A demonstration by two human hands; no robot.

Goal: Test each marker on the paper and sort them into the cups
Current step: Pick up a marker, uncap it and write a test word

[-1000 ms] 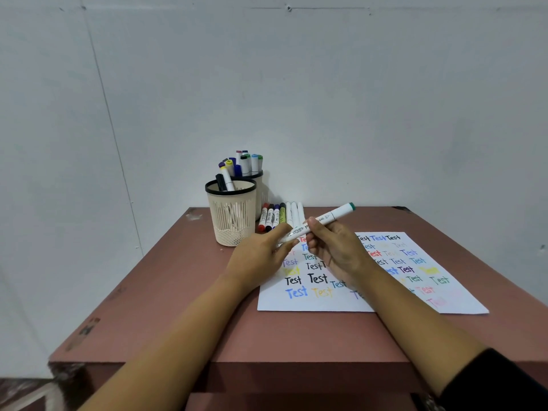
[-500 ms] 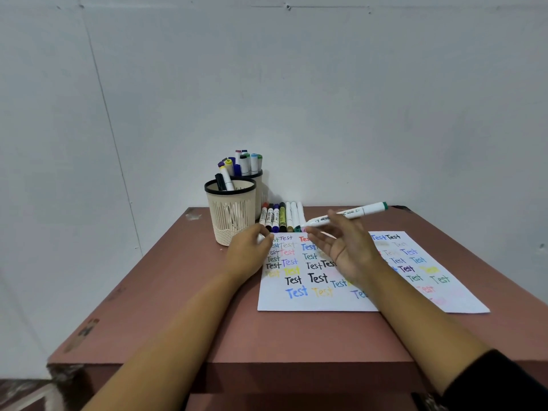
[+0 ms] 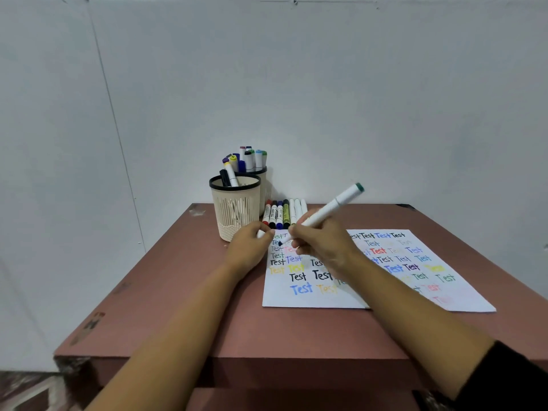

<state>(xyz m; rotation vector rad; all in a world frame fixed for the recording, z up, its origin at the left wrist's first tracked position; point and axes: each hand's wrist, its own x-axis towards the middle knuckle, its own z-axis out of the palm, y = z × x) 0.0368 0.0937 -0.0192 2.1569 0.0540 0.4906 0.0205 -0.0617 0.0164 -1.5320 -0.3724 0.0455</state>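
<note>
Over the top left corner of the paper (image 3: 355,298), the right hand (image 3: 323,250) grips a white marker (image 3: 326,210) in a writing hold, with its fingers curled round the lower barrel. The marker's long axis runs on a slant from lower left to upper right. Its dark tip (image 3: 280,243) points down and left at the sheet, and its green end cap (image 3: 359,187) points up and right, away from the person. Whether the tip actually touches the sheet cannot be told. The barrel tilts well off vertical, and its upper half stands clear above the knuckles.

Just left of that tip, the left hand (image 3: 247,250) rests at the sheet's left edge and pinches a small white piece (image 3: 261,233) between thumb and fingers (most of its shape is hidden by them).

The sheet lies flat on the reddish-brown surface (image 3: 192,307) and is covered in rows of the word "Test" in black, blue, red, yellow and green. Beyond the hands, a row of markers (image 3: 280,215) lies side by side, each with its long axis pointing away from the person. To their left stands a cream mesh cup (image 3: 235,215) with a black rim and a couple of markers upright inside. A second cup (image 3: 264,188), crowded with markers, stands just behind it against the wall.
</note>
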